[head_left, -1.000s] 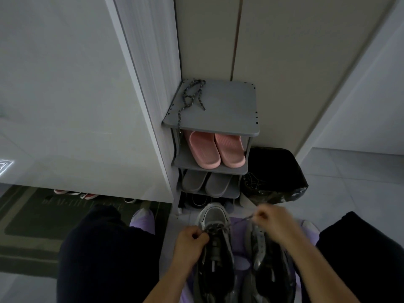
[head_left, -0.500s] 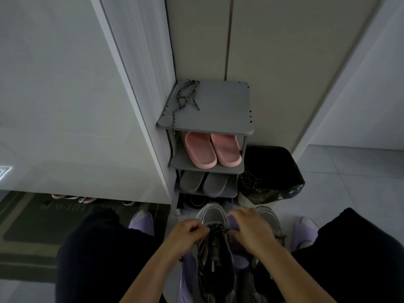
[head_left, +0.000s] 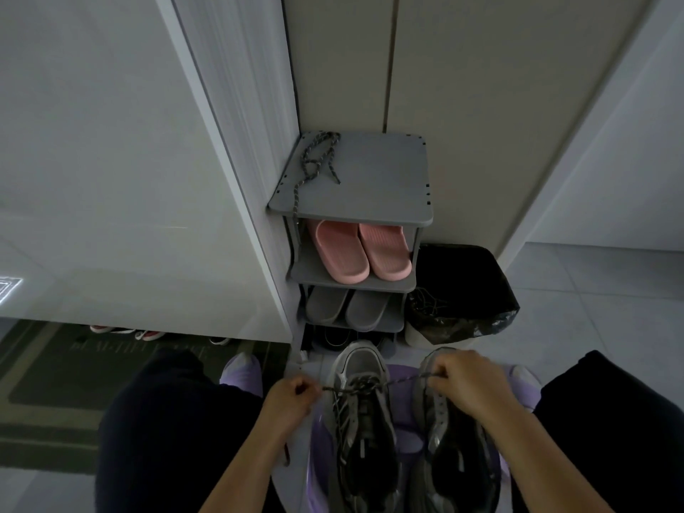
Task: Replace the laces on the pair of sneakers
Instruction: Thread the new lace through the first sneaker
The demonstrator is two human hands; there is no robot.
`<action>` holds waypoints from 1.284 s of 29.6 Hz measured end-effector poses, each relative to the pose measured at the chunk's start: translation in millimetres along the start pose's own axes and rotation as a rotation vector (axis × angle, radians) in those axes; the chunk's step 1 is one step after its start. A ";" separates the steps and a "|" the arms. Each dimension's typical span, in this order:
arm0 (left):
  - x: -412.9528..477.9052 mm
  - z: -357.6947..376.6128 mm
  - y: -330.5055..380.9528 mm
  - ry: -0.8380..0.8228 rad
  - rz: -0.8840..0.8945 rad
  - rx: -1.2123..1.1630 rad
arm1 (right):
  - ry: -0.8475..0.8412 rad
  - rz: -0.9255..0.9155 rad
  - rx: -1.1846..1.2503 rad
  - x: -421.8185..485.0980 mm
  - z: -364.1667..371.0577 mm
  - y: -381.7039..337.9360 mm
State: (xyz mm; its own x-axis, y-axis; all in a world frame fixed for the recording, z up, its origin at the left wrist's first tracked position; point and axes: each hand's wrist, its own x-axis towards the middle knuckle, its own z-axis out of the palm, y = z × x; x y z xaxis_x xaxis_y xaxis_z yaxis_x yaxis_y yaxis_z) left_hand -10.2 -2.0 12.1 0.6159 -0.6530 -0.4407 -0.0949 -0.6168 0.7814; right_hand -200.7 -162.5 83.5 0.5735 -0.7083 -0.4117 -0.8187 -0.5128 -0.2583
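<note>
Two grey-and-black sneakers stand side by side on a purple stool between my knees. The left sneaker (head_left: 361, 412) carries a dark speckled lace (head_left: 364, 383) running across its upper eyelets. My left hand (head_left: 292, 399) pinches one end of that lace at the sneaker's left. My right hand (head_left: 460, 381) pinches the other end, above the toe of the right sneaker (head_left: 453, 449), and the lace is stretched taut between both hands. A second speckled lace (head_left: 314, 162) lies loose on the top of the grey shoe rack (head_left: 370, 187).
The rack holds pink slippers (head_left: 361, 253) and grey slippers (head_left: 346, 307) on lower shelves. A bin lined with a black bag (head_left: 459, 294) stands to its right. A white cabinet (head_left: 129, 161) fills the left, with a dark mat (head_left: 55, 375) on the floor below.
My hands have moved apart. The right hand went from over the left sneaker to above the right sneaker's toe, pulling the lace tight. The left hand shifted slightly left.
</note>
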 end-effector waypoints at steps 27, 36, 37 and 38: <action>-70.9 60.9 59.2 -0.261 0.282 -0.168 | 0.155 0.147 0.988 1.6 -16.8 17.8; -59.9 53.7 49.5 0.030 0.616 0.570 | -0.157 -0.301 0.533 -24.7 14.6 -12.7; -56.7 51.6 46.5 -0.013 0.575 0.572 | -0.176 -0.286 0.543 -22.9 13.8 -10.8; -53.9 52.3 47.0 -0.055 0.554 0.605 | -0.196 -0.283 0.535 -21.7 13.4 -10.0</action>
State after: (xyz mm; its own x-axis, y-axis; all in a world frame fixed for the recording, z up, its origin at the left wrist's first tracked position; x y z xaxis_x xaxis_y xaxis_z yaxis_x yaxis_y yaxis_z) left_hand -88.7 -18.7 49.4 0.3180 -0.9434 -0.0943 -0.7888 -0.3184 0.5258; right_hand -205.4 -135.5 83.3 0.7956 -0.4529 -0.4024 -0.5657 -0.3177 -0.7610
